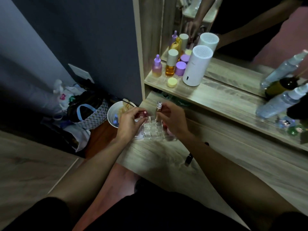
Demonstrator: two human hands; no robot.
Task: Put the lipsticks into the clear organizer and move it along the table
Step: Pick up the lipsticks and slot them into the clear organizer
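— Near the far left corner of the surface (166,152), what sits between the hands?

— The clear organizer (152,130), a see-through grid of small square cells that look empty. The left hand (129,123) pinches a small red-tipped lipstick (144,112) over its left edge; the right hand (171,120) has its fingers (162,111) closed round a slim tube with a silver cap (158,108), upright above the back cells.

— How should the drop go?

— I'd keep each tube vertical, line it over one cell, lower until it bottoms out, then let go, one hand at a time so the light tray doesn't skid.

— Anything left over?

— A black lipstick (188,160) lies nearer the front edge, apart from the tray.
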